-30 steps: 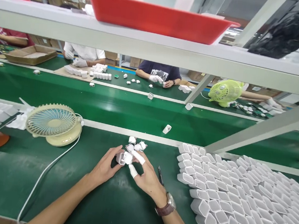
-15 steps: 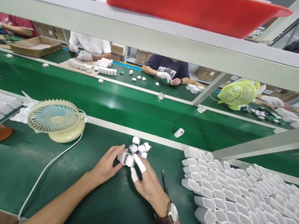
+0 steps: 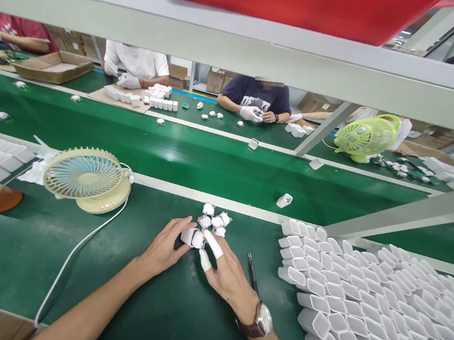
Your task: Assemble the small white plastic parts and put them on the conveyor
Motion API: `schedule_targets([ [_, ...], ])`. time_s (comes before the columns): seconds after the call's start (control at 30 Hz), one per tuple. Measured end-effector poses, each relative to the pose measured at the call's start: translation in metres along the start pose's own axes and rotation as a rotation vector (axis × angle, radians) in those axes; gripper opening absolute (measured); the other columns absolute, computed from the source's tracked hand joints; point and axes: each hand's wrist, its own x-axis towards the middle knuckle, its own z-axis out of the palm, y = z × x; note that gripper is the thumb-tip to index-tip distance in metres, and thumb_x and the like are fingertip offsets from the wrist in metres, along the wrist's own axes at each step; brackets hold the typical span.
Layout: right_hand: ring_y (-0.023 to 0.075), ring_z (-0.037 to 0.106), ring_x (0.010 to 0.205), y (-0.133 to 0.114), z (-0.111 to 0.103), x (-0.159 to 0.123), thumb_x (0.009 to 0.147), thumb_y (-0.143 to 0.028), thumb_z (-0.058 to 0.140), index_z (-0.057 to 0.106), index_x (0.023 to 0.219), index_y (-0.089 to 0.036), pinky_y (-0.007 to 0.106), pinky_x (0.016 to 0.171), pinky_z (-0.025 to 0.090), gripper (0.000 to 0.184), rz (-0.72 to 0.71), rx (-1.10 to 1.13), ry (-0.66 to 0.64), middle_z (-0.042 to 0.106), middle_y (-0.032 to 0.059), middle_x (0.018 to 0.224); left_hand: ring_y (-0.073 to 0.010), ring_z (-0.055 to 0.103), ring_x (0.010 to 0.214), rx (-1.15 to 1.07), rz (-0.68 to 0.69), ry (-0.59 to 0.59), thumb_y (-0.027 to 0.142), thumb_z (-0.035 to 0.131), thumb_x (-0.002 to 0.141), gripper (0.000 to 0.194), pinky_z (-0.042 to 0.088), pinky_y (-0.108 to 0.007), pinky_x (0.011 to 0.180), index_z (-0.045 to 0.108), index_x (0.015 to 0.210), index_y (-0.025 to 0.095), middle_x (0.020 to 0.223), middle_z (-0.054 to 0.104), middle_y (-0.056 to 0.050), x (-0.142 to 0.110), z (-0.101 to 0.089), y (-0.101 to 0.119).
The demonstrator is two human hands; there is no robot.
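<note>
My left hand and my right hand meet over the green table, both closed on one small white plastic charger part. The left fingers pinch its casing from the left. The right thumb and forefinger, wearing white finger cots, press on it from the right. A wristwatch sits on my right wrist. Just behind the hands lies a small cluster of white plug pieces. Dark tweezers lie on the table right of my right hand.
Several empty white casings are stacked in rows at the right. A cream desk fan with a white cable stands at the left. Beyond, a green conveyor belt carries a loose white charger. Other people work across the belt; a green fan stands there.
My hands have stayed together on the white part with only slight finger movement. The view has shifted, so everything sits a little to the right and the overhead shelf looks lower.
</note>
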Motion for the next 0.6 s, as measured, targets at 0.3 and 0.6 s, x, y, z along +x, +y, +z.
schedule_targets([
  [0.3,0.0308,0.065,0.126,-0.0015,0.0015,-0.0004,0.103,-0.013,0.047,0.023,0.165,-0.025,0.049,0.102,0.061,0.067,-0.008,0.019,-0.015,0.063,0.0157,0.139,-0.0262,0.063,0.126,-0.027,-0.004,-0.013,0.024,0.061,0.102,0.064,0.057,-0.047,0.104,0.031,0.158,0.029,0.133,0.069,-0.01,-0.0021,0.0024,0.0007],
  [0.6,0.0281,0.058,0.136,0.0066,-0.0012,-0.0037,0.102,-0.023,0.059,0.043,0.153,-0.027,0.05,0.113,0.053,0.054,0.094,0.232,-0.078,0.059,0.0137,0.145,-0.0252,0.061,0.127,-0.149,-0.1,-0.233,0.023,0.061,0.1,0.068,0.055,-0.047,0.108,0.029,0.159,0.031,0.14,0.063,-0.01,-0.0061,-0.0054,0.0093],
])
